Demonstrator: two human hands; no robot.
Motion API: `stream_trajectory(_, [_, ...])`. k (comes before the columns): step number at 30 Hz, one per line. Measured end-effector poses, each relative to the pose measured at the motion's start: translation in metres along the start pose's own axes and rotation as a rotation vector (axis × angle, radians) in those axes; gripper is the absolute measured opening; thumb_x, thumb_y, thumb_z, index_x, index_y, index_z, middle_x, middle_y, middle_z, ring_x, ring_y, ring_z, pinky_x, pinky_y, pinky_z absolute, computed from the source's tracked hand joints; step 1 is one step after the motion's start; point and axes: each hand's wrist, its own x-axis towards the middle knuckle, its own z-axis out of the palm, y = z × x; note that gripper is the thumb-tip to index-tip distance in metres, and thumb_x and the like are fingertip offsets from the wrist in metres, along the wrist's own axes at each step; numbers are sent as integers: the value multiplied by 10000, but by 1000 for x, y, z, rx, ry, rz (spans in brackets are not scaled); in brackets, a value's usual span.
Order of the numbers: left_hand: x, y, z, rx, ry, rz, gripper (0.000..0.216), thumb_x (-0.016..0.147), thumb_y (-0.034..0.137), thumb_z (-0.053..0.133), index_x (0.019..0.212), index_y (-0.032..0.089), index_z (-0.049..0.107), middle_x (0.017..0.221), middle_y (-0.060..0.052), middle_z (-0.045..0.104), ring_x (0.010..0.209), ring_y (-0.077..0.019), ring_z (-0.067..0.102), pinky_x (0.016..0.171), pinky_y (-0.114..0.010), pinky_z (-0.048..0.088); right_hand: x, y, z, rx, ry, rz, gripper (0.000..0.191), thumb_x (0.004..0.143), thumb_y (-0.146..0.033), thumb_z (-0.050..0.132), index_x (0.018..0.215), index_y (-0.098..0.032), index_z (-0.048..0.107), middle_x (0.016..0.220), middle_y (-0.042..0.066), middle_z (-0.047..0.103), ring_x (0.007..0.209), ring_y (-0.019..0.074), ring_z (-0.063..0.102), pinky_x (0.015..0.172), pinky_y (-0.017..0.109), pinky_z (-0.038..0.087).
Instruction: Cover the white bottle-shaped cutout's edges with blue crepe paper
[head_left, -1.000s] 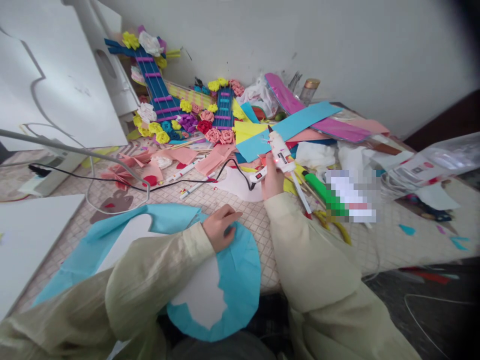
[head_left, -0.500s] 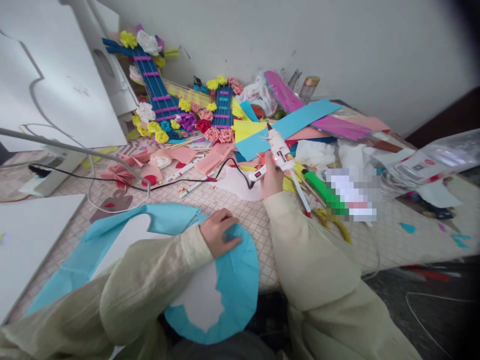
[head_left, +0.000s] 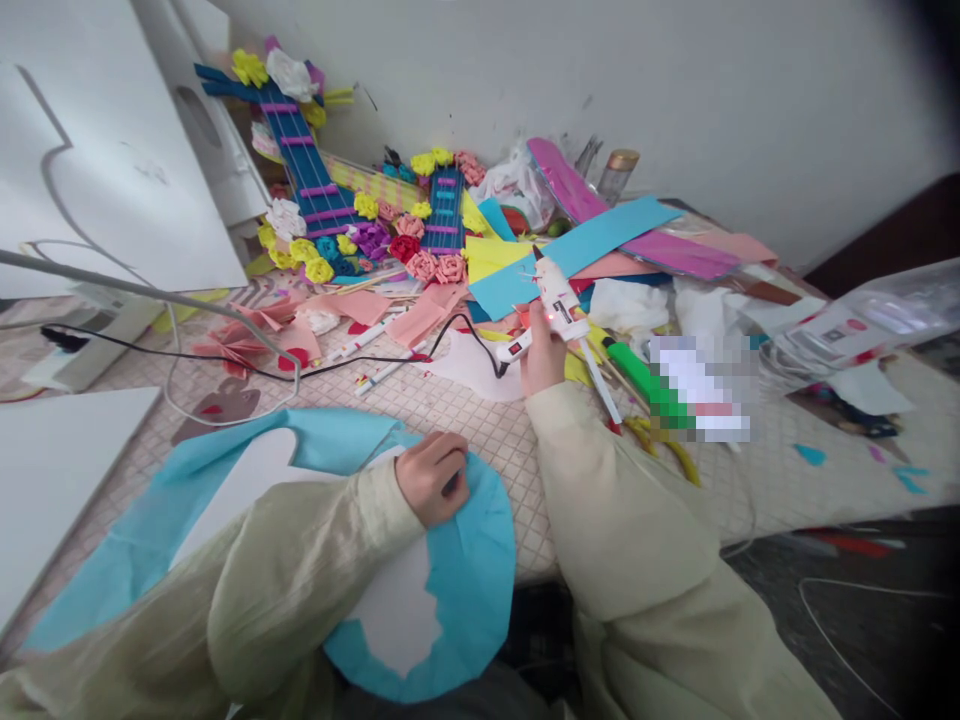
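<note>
My right hand (head_left: 544, 355) is wrapped round the handle of a white hot glue gun (head_left: 559, 300). Its dark nozzle points up and away, over a blue strip, and a red light glows on its side. A white glue stick (head_left: 598, 378) sticks out of its rear. My left hand (head_left: 435, 478) rests on light blue crepe paper (head_left: 480, 560) folded over the edge of a white guitar-shaped board (head_left: 397, 610). Its fingers are curled in; the fingertips are hidden, so I cannot tell what they pinch. The board lies under my left forearm, partly over the table's front edge.
Paper-flower-trimmed guitars (head_left: 307, 160) lean along the wall. Blue strips (head_left: 577, 255), pink scraps (head_left: 427, 312) and markers (head_left: 390, 370) litter the table. A black cord (head_left: 360, 360) runs from the glue gun leftward. Yellow-handled scissors (head_left: 667, 447) lie right, near a plastic bag (head_left: 870, 325).
My left hand's spread fingers have curled in, and the hand has shifted slightly left on the blue paper. My right hand holds the glue gun in about the same place.
</note>
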Motion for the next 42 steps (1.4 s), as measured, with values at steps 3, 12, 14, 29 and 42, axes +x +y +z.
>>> stream_trajectory(3, [1, -1, 3, 22, 3, -60, 38, 699, 166, 496, 709, 146, 526, 752, -71, 552, 681, -163, 518, 607, -293, 485, 0, 1, -1, -26, -4, -7, 343, 644, -496, 606, 781, -184, 650, 707, -12, 578, 611, 81, 498, 519, 200, 392])
stream_trajectory(12, [1, -6, 5, 89, -6, -27, 102, 764, 130, 463, 690, 150, 530, 702, -52, 539, 643, -145, 484, 596, -277, 465, -1, 1, 0, -44, -13, -14, 334, 665, -493, 585, 787, -186, 634, 706, -13, 582, 618, 90, 507, 545, 214, 395])
stream_trajectory(14, [1, -6, 5, 72, 9, -11, 104, 753, 112, 463, 685, 152, 530, 710, -53, 548, 644, -143, 482, 598, -276, 463, -2, 0, 0, -41, -11, -13, 335, 661, -494, 588, 785, -186, 631, 710, -12, 583, 623, 91, 506, 542, 212, 390])
stream_trajectory(29, [4, -8, -3, 33, -38, 79, 117, 724, 94, 505, 639, 168, 537, 806, -15, 672, 753, -161, 571, 635, -306, 429, -1, -2, 2, -45, 7, 9, 358, 644, -515, 597, 775, -182, 621, 715, -5, 579, 619, 98, 507, 500, 205, 394])
stream_trajectory(42, [5, -9, 8, 132, -110, -171, 154, 754, 275, 471, 687, 154, 538, 694, -58, 538, 631, -164, 499, 605, -314, 450, -2, 0, 4, -22, -14, -20, 317, 655, -483, 598, 757, -184, 616, 679, -21, 580, 604, 79, 523, 515, 194, 403])
